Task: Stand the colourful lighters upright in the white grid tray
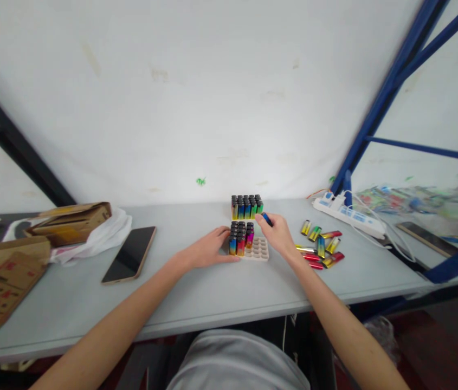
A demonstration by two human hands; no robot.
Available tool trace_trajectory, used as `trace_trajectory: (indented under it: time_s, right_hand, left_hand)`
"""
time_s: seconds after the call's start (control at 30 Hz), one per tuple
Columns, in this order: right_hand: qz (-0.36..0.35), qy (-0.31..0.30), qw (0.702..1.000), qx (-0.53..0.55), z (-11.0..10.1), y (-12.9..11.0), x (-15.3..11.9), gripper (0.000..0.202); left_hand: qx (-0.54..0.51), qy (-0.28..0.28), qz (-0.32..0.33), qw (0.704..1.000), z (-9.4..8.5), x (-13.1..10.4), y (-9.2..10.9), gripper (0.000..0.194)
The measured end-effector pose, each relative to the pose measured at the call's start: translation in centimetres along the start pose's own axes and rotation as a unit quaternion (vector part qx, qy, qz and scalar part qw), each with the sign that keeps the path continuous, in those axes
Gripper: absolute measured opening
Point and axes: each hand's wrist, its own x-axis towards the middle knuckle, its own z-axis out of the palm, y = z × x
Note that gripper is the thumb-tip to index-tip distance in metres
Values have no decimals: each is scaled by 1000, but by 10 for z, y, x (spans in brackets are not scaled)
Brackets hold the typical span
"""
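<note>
Small shiny cylinders with black tops, which look like lighters (237,246), stand upright in the left part of a pale tray (259,252) with rows of round holes. The tray's right part shows bare holes. My left hand (208,249) grips the tray's left side, thumb along the front edge and fingers behind. Above the tray's right side, my right hand (276,233) is closed on one dark blue lighter (267,219), held tilted. A full block of upright lighters (247,207) stands just behind the tray. Loose lighters (320,246) in yellow, green, blue and red lie right of my right hand.
A phone (130,254) lies left of my left arm. Farther left are an open cardboard box (5,287) and a white plastic bag (110,238). A white power strip (348,216) with cables sits by the blue frame post at right. A white wall rises behind the table.
</note>
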Motion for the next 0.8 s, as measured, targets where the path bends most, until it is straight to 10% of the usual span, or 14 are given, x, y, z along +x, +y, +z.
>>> trace_trajectory:
  time_s: [0.4,0.8]
  right_hand:
    - [-9,4,999,-37,-1,-1,0,39]
    - [-94,-167,977,-98,-43,-32,-2,29]
  left_hand:
    - [4,3,9,1000,0,0,-1,73]
    - [8,-8,3,1000,-2,0,2,72]
